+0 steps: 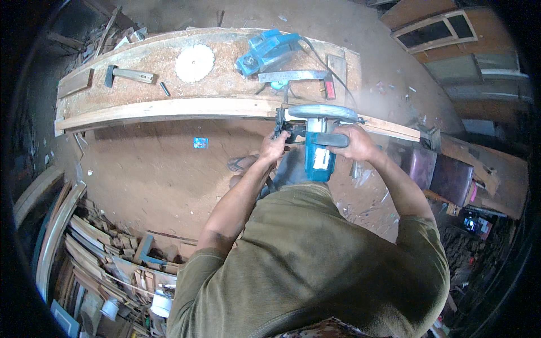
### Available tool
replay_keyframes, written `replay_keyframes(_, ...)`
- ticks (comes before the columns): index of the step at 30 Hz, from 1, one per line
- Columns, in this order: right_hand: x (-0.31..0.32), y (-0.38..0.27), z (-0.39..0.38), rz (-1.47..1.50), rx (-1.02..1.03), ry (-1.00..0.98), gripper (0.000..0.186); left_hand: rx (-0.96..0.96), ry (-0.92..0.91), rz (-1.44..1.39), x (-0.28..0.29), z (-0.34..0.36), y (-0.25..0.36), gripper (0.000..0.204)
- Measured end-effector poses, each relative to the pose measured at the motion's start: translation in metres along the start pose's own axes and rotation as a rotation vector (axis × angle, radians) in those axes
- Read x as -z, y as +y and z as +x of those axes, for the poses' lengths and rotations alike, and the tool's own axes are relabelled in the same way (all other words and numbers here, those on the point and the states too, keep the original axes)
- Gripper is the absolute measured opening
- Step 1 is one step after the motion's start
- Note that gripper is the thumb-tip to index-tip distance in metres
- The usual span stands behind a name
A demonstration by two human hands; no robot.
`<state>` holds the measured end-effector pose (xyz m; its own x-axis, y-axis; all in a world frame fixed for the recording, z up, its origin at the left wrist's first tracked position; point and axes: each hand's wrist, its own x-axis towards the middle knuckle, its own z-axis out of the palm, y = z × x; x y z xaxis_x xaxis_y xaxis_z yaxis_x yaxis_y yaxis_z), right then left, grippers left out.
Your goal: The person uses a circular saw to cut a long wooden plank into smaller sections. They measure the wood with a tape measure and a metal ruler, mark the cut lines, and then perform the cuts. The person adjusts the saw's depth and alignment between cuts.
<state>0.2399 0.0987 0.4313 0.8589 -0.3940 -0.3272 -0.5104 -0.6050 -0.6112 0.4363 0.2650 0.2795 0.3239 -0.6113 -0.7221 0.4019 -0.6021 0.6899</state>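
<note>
A teal circular saw (321, 152) with a silver blade guard (322, 111) rests over a long pale wooden board (186, 108) along the bench's near edge. My right hand (356, 143) is wrapped round the saw's dark handle. My left hand (274, 146) is closed on the dark metal part at the saw's left side, by the board; some fingers are hidden. The board runs on to the right past the saw, beyond the bench end. The blade itself is hidden under the guard.
On the sawdust-covered bench (141, 62) lie a hammer (131, 75), a round saw blade (195, 63), a teal power planer (267, 49), a metal square (294, 75) and a cord. Dust hangs right of the saw. Wood offcuts (96, 253) pile up at lower left; a purple seat (451, 174) stands right.
</note>
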Motion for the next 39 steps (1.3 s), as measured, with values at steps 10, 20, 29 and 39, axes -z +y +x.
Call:
replay_keyframes(10, -0.014, -0.003, 0.013, -0.069, -0.041, -0.004, 0.035, -0.004, -0.007, 0.056, 0.022, -0.005, 0.012, 0.044)
replay_keyframes(20, -0.014, -0.043, 0.033, -0.005, 0.029, -0.005, 0.023, 0.061, -0.022, -0.013, 0.055, 0.011, -0.002, 0.039)
replay_keyframes(29, -0.027, -0.056, 0.049, 0.03, 0.028, 0.009, 0.025, 0.064, -0.031, -0.07, 0.081, 0.01, 0.004, 0.03)
replay_keyframes(39, -0.038, -0.08, 0.07, 0.035, 0.056, -0.002, 0.031, -0.005, -0.057, -0.051, 0.115, 0.025, -0.016, 0.037)
